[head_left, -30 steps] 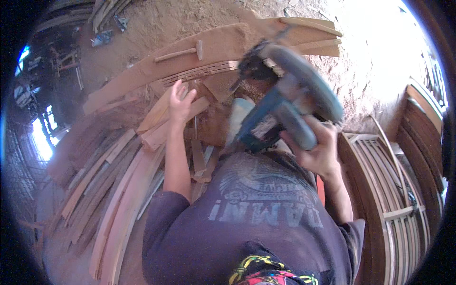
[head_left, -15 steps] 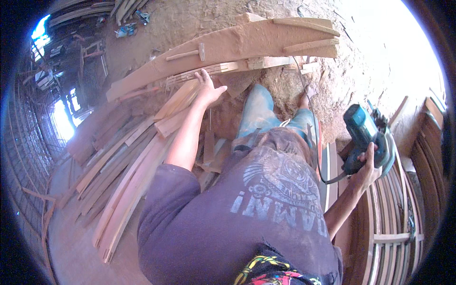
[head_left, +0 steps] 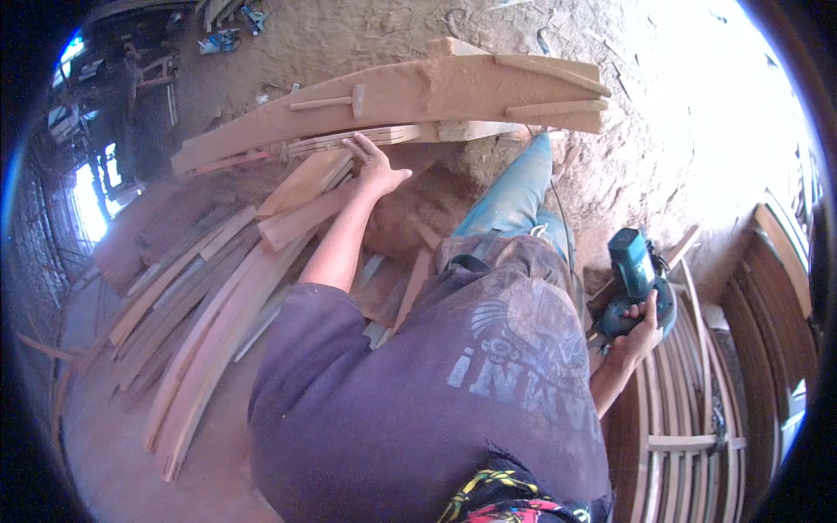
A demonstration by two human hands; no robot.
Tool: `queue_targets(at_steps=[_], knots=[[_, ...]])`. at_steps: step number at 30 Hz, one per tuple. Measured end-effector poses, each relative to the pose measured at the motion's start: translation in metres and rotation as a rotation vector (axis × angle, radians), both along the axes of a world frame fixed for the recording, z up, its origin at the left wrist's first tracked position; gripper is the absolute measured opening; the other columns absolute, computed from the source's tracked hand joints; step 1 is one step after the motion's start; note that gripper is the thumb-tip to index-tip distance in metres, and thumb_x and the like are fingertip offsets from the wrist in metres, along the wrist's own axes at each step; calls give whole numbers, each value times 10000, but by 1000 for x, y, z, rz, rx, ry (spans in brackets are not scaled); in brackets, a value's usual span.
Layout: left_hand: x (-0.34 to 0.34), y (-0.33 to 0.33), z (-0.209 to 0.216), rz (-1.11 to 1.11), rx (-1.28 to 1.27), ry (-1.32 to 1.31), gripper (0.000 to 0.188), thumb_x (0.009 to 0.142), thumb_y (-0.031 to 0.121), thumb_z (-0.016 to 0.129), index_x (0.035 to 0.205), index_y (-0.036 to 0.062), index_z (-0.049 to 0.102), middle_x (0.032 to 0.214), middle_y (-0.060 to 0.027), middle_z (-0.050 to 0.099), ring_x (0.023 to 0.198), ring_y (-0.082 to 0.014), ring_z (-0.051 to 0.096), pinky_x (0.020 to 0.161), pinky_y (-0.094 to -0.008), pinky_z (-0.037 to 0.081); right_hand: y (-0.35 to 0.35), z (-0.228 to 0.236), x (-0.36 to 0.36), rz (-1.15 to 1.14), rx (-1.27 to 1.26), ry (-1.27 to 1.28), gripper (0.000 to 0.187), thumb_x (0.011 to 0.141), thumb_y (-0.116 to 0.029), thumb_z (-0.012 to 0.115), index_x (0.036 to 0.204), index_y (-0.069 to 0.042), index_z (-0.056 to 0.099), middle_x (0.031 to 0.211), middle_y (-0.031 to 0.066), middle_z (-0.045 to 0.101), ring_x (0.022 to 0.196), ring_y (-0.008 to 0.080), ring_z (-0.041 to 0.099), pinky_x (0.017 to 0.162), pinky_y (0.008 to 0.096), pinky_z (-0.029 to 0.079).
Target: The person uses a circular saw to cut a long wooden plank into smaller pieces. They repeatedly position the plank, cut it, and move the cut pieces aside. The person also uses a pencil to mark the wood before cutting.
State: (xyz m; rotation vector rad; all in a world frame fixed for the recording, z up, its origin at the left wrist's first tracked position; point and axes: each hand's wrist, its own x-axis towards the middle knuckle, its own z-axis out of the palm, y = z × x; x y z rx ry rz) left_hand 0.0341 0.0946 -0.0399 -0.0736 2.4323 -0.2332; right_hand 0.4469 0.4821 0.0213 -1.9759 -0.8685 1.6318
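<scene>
My left hand is open, thumb spread and fingertips at the edge of a slotted wooden piece. This piece lies along the near side of a long, dusty, curved board. A small hammer rests on that board, and two narrow strips lie at its right end. Off to my right, my right hand is wrapped round the handle of a teal corded power tool, which looks like a circular saw. It is held away from the board, and its blade cannot be made out.
Loose planks lie piled at my left. Slatted wooden frames and leaning boards stand at my right. A dark cord runs near my legs. Sawdust covers the ground, with blue items at the far left.
The power tool in my right hand has moved lower and nearer my body. My legs have shifted, one knee now close to the board's near edge. My left hand stays at the wood.
</scene>
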Motion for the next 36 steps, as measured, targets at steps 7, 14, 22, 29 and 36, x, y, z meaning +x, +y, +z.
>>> queue_targets(at_steps=[7,14,22,29,36], knots=[[7,-2,-37,-13,161,234,1573,775,314,965,1600,-54,-323,1664,-424,-297,1605,-601,1,1332,-574,189,49,-4,-44,195,134,-21,220,997,-166,786,856,-94,633,751,-23,549,625,94,489,577,288,416],[19,-5,-45,63,256,417,1483,784,259,937,1655,-31,-228,1704,-377,-266,1616,-566,-92,1331,-566,186,149,-30,-111,466,95,-61,232,939,-216,844,939,-60,672,810,33,634,634,126,576,567,285,473],[64,51,-30,168,310,526,1223,856,229,853,1715,90,-7,1760,-315,-76,1581,-520,271,1264,-506,375,240,-33,-174,779,89,-75,395,990,-349,789,732,-101,623,647,25,585,578,148,576,573,329,486],[235,158,-150,269,642,590,799,921,178,772,1617,34,409,1661,-262,416,1454,-437,526,1205,-460,451,320,-83,-190,863,174,58,402,991,-378,785,739,-116,613,659,18,599,597,142,596,577,310,504],[433,352,-291,1004,855,-137,575,962,320,783,1459,76,629,1301,-170,725,1178,-288,701,1013,-433,546,398,-120,-178,933,145,79,380,989,-376,785,777,-102,628,692,25,613,619,146,606,597,313,512]])
